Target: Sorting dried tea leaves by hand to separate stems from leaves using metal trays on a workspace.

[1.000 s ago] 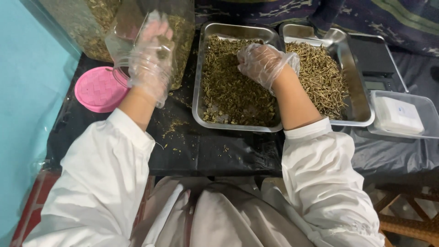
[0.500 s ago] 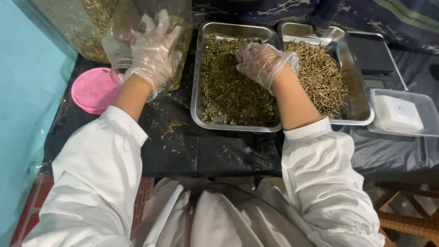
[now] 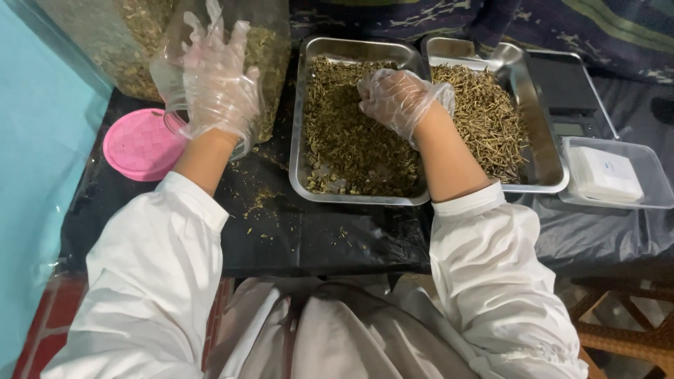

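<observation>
Herbs fill the nearer steel tray [image 3: 302, 140], a dark chopped dried mass, and the right hand [image 3: 397, 98] rests in them near the far end, gloved in clear plastic, fingers curled down into the pile; whether it pinches any cannot be told. Touching that tray on its right stands a second steel tray [image 3: 544, 140] of pale dried stalks, with a metal scoop [image 3: 505, 56] at its far corner. Beyond it a black digital scale [image 3: 569, 91] sits against the tray's rim, and a clear plastic box [image 3: 649, 186] of white packets lies near the tabletop's right edge.

The left hand [image 3: 217, 84], also gloved, is spread flat against a clear jar [image 3: 270, 42] of dried herbs, just left of the nearer tray. A pink lid [image 3: 137, 144] lies beside it, close to the left edge. Loose crumbs dot the black tabletop [image 3: 302, 235], which lies bare between the trays and the person's white sleeves.
</observation>
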